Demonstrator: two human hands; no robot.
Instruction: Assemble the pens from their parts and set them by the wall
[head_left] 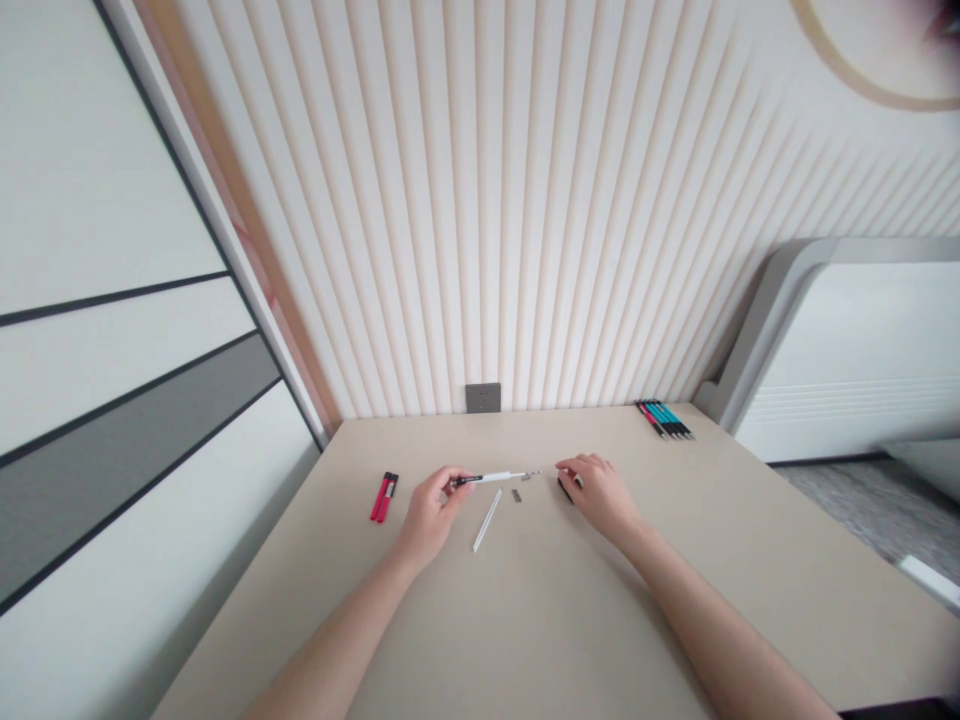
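Note:
My left hand (pixel 431 510) pinches a thin pen insert (pixel 491 477) with a black end and white shaft, held level just above the beige table (pixel 540 620). My right hand (pixel 600 490) rests on the table to the right, fingers curled over a small black piece (pixel 564 489). Between the hands lie a white tube (pixel 487 520) and a tiny grey part (pixel 516 495). Another small metal bit (pixel 526 477) sits near the insert's tip.
Two red pens (pixel 384 496) lie left of my left hand. A row of several teal and red pens (pixel 664 419) lies at the table's far right edge. A grey wall socket (pixel 482 397) sits behind the table; a white bed frame (pixel 847 350) stands to the right.

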